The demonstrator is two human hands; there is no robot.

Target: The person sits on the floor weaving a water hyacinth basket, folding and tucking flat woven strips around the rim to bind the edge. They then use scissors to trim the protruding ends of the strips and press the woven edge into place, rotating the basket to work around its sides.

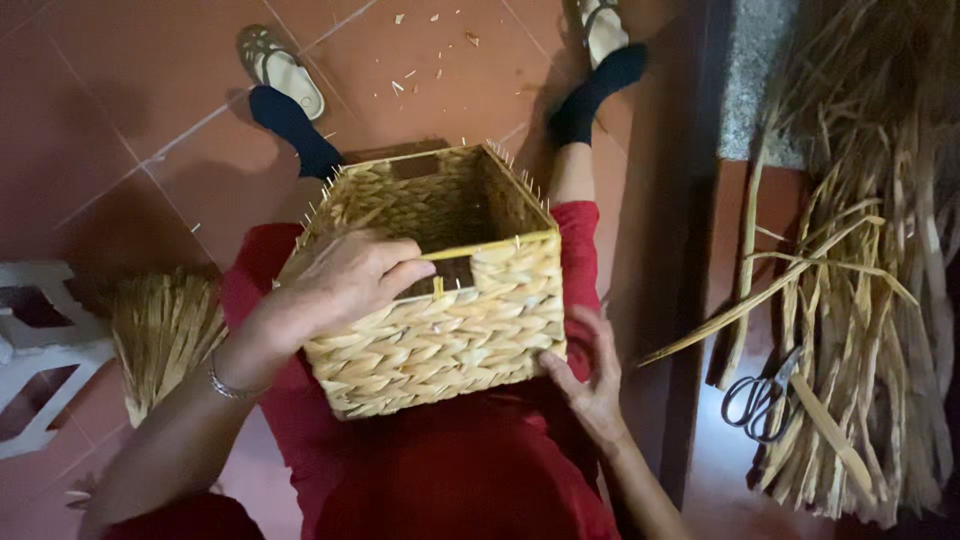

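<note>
Basket [440, 300]: a square woven box of pale straw rests on your lap, on the red trousers [450, 470], its open mouth tipped away from you.
Left hand [345, 280]: your fingers curl over the near rim beside the handle slot and grip it.
Right hand [590, 375]: it lies open, palm against the lower right corner of the basket, steadying it without closing on anything.
Bracelet [228, 385]: a thin band sits on your left wrist.
Straw [860, 330]: long dry strips are heaped on the floor to your right.
Scissors [762, 395]: dark-handled, lying against that heap.
Bundle [165, 330]: short straw ends stand by a white stool [40, 350] on your left.
</note>
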